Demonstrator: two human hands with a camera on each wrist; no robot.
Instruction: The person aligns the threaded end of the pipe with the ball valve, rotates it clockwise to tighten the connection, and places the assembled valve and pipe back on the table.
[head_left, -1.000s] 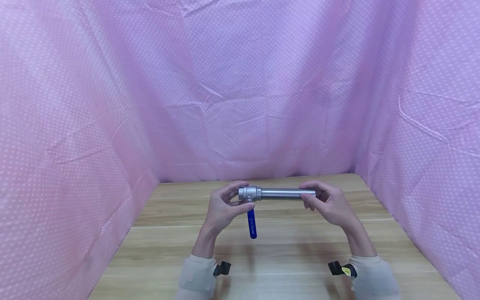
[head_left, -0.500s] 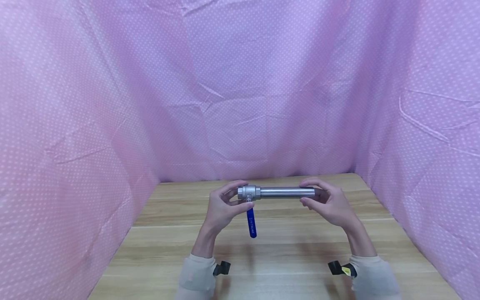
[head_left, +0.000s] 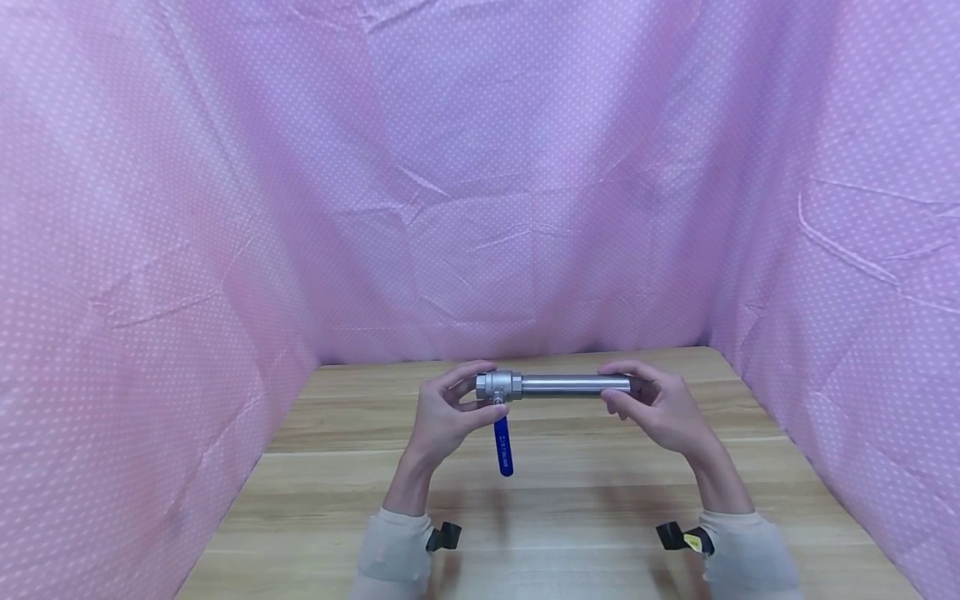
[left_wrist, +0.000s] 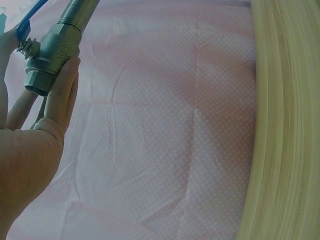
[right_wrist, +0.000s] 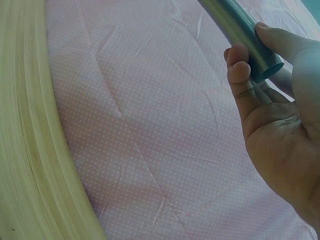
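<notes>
My left hand (head_left: 444,417) grips a silver ball valve (head_left: 501,384) by its body, fingers behind and thumb at the base of the blue lever handle (head_left: 504,450), which points toward me. A smooth steel pipe (head_left: 562,385) joins the valve's right side, in line with it; some thread (left_wrist: 71,21) shows at the joint in the left wrist view. Around the pipe's free right end curl the fingers and thumb of my right hand (head_left: 663,408). In the right wrist view the pipe's open end (right_wrist: 268,72) sits between thumb and fingers. Valve and pipe are held level above the table.
The wood-grain table (head_left: 555,533) spreads below both hands. Pink dotted cloth (head_left: 510,208) hangs behind it and along both sides. Each wrist wears a small black camera mount, the left one (head_left: 445,537) and the right one (head_left: 684,537) over pale sleeves.
My right thumb and fingers have shifted slightly on the pipe's end, loosening a little and then closing round it again. The left hand and valve stay nearly still.
</notes>
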